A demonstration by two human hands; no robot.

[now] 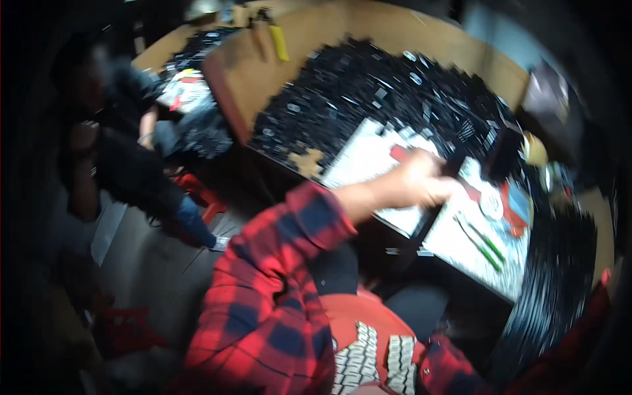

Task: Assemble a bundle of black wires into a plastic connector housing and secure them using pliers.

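Note:
My left hand (424, 181), blurred by motion, reaches over two white work surfaces at the table's front edge. Its fingers look curled together; what they hold, if anything, I cannot make out. Just beyond the hand a small red piece (398, 153) shows on the left white sheet (355, 155). On the right white sheet (454, 240), below and right of the hand, lie green-handled tweezers (486, 247) and a round white thing (491, 203). My right sleeve (454, 368) runs toward the right rim, and the hand on it is not visible.
A large heap of small black pieces (368, 85) fills the table behind the sheets, inside a wooden border (230, 79). Yellow-handled pliers (278, 43) hang over that border. At the left sits another person (125, 131) beside a similar heap. Black strips (553, 276) lie at the right.

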